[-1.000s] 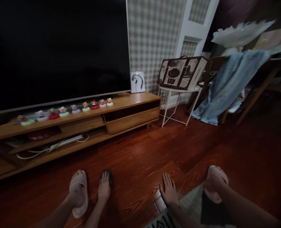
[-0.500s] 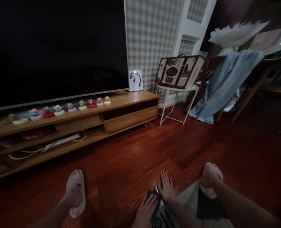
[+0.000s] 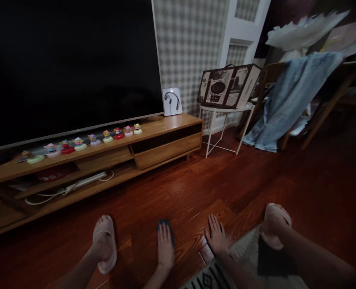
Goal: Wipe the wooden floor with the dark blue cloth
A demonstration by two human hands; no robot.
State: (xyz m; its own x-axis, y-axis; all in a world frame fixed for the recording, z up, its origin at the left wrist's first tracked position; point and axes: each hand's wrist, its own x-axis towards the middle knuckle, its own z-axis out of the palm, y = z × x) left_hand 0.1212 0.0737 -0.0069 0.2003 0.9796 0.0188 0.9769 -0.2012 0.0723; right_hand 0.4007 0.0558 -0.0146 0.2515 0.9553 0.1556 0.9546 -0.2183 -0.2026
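My left hand (image 3: 165, 247) lies flat on a small dark cloth (image 3: 163, 223), pressing it against the reddish wooden floor (image 3: 196, 188). Its fingers are stretched forward over the cloth. My right hand (image 3: 216, 237) rests flat on the floor beside it, fingers spread, holding nothing, just ahead of a patterned rug (image 3: 208, 277). My feet in pink slippers, the left slipper (image 3: 105, 245) and the right slipper (image 3: 275, 224), sit to either side of the hands.
A long wooden TV stand (image 3: 105, 156) with a big dark screen (image 3: 66, 64) and several small figurines (image 3: 84, 143) runs along the left. A white side table (image 3: 226, 124) carries a printed box. Denim cloth (image 3: 289, 100) hangs over a chair at right.
My left hand slid with the dark cloth from the left toward my right hand and the rug, then forward and a little left again. The right hand stayed planted.
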